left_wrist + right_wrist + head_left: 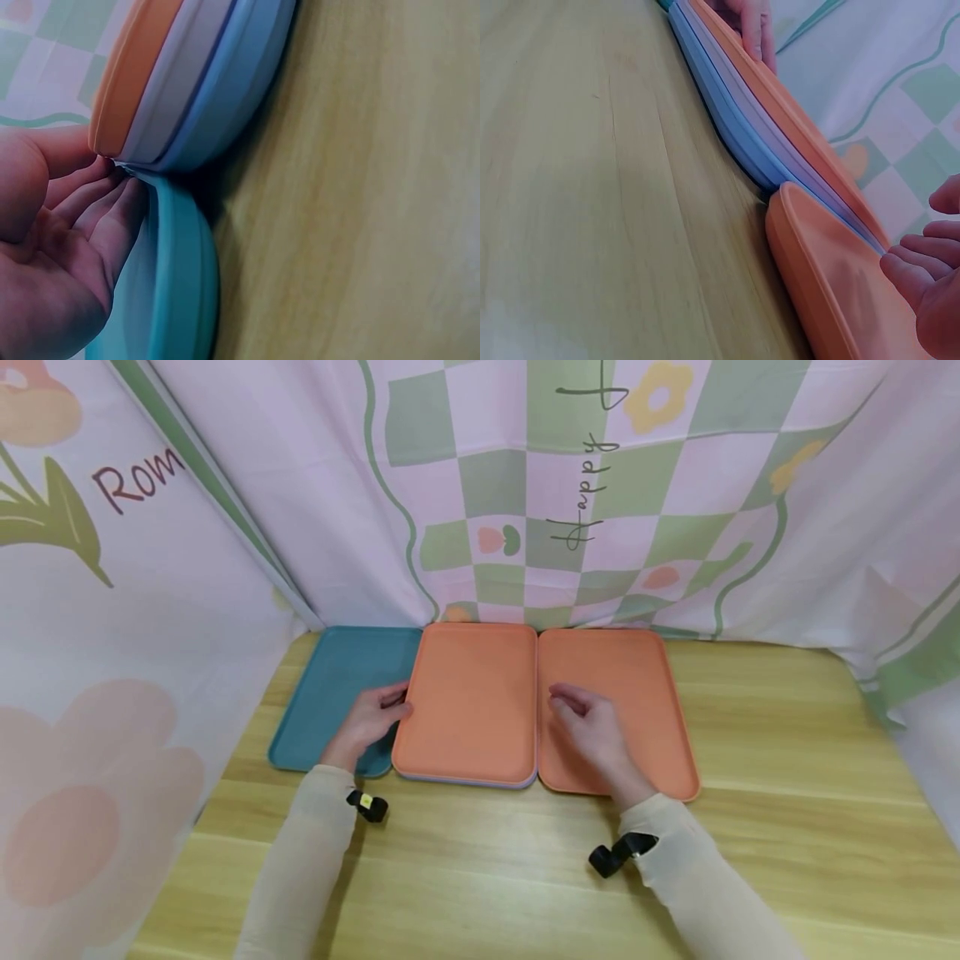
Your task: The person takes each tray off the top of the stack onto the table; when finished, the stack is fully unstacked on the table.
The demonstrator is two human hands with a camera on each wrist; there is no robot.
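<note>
In the head view, an orange tray (472, 702) tops a stack in the middle; beneath it the left wrist view shows a lavender tray (176, 82) and a blue tray (240, 90). My left hand (367, 720) touches the stack's left side, thumb at the orange rim and fingers extended lower, over a teal tray (337, 685). My right hand (596, 727) hovers above a second orange tray (645, 685), fingertips near the stack's right edge. Nothing sits between its thumb and fingers, which stand apart in the right wrist view.
All the trays stand side by side on a wooden table (480, 868), along its back edge. Behind them hangs a patterned curtain (495, 485), and another printed cloth (150, 635) hangs at the left. Each wrist wears a small black camera.
</note>
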